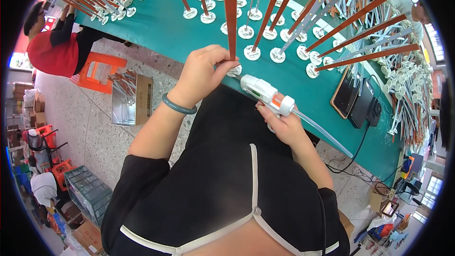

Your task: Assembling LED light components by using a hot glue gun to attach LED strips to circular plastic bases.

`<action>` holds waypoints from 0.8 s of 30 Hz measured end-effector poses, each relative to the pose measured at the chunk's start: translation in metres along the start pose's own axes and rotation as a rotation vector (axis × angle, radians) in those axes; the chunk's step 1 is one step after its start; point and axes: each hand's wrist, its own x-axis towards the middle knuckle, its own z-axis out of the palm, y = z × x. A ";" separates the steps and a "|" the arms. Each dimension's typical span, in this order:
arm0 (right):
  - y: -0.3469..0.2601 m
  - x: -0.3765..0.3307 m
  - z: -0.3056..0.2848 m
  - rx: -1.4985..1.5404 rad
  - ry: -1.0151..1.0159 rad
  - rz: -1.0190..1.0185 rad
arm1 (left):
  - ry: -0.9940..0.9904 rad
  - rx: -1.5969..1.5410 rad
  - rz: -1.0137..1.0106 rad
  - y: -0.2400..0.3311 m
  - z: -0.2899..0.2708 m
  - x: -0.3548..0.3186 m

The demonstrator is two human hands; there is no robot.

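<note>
Left hand (201,73), mine, pinches a brown upright strip (231,14) between thumb and fingertips, close above its round white base (234,70), which sits at the near edge of the green table (166,28). A grey-green bangle (178,105) circles that wrist. Right hand (284,125) is clenched around the grip of a white glue gun (263,94) with orange detail; its nozzle points toward the white base, though I cannot tell whether tip and base touch. A clear glue stick (322,132) projects from the rear of the gun, running back past my right wrist. Farther along the table, many like strips, brown and grey, stand on white discs (251,53) in rows. A dark tablet (346,96) lies near the table's right edge, just beside a second dark device. At upper left a person in a red top (47,50) sits by an orange stool (97,71); a cardboard box (130,99) holding more strips rests on the floor.
</note>
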 end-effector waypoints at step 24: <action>0.001 0.015 0.006 -0.082 0.058 -0.047 | 0.033 -0.067 0.079 -0.012 0.005 0.004</action>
